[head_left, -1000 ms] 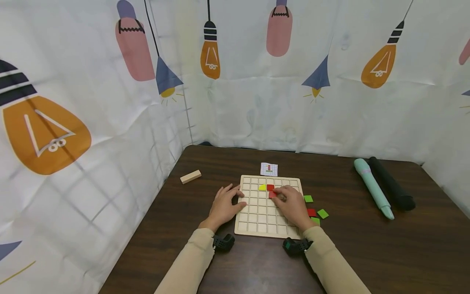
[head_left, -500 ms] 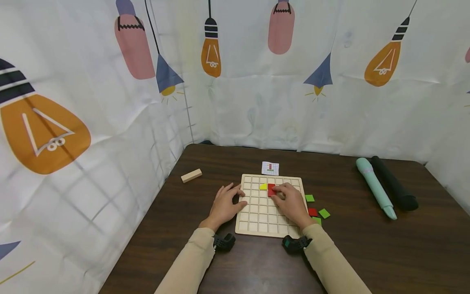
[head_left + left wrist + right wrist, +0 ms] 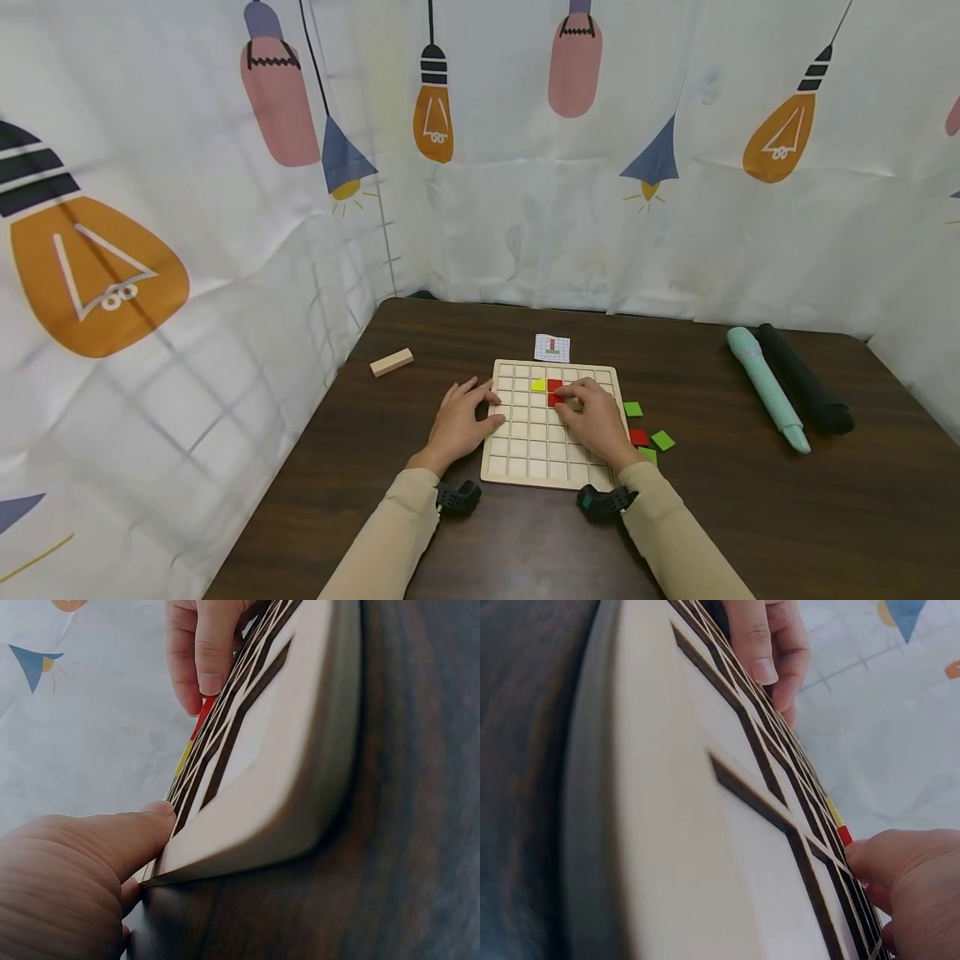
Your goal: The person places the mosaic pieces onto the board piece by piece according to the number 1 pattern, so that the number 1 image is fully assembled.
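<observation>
A pale wooden grid board point(image 3: 517, 468) lies on the dark table. My left hand point(image 3: 459, 423) rests at its left edge, thumb and index fingertip touching the board, the other fingers loosely spread. Over the upper middle cells, my right hand point(image 3: 597, 423) has thumb and index finger at a red square tile point(image 3: 553, 400), pinching it down in its cell. Directly behind that tile sits another red tile point(image 3: 554, 385), and to its left a yellow tile point(image 3: 537, 385). In the right wrist view the right thumb and fingers partly hide the red tile.
Several loose tiles lie right of the board, among them a red one point(image 3: 639, 437) and a green one point(image 3: 663, 441). A small pattern card point(image 3: 552, 347) is behind the board. A wooden block point(image 3: 392, 362) lies left; a mint tube point(image 3: 768, 389) and a black tube point(image 3: 804, 379) lie right.
The red tile under my right fingers has shifted slightly and now lines up with the red tile behind it. My left hand stays at the board's edge.
</observation>
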Tool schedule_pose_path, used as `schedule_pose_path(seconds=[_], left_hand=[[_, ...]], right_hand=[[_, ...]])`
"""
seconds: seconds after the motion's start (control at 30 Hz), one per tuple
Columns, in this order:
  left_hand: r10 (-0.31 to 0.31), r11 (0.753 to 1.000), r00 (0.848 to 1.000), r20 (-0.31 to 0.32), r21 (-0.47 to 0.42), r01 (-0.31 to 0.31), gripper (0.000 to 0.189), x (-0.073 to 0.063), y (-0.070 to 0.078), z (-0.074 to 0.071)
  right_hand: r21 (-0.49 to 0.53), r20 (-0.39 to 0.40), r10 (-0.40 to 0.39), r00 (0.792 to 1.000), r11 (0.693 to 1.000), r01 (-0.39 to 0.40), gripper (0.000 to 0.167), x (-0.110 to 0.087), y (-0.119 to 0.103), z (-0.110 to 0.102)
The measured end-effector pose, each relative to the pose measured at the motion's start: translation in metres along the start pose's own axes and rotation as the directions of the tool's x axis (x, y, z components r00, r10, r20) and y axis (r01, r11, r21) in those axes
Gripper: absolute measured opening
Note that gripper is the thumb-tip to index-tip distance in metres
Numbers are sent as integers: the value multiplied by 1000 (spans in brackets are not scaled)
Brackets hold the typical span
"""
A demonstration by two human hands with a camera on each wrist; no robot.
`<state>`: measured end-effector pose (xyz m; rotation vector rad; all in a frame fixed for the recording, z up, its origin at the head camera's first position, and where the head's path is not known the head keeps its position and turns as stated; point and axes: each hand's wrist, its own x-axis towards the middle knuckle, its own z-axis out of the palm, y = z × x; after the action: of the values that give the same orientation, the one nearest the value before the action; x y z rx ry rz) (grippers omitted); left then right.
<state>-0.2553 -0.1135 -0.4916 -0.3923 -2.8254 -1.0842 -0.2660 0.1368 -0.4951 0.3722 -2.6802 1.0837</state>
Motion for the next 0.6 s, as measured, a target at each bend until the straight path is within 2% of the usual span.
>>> schedule_pose_path(seconds=[0.6], left_hand=[[8,1000,1000,-10,-9,-8,22,0,-2,2]], right_hand=[[26,-27,29,999,999,-29,22,-1,2,1]])
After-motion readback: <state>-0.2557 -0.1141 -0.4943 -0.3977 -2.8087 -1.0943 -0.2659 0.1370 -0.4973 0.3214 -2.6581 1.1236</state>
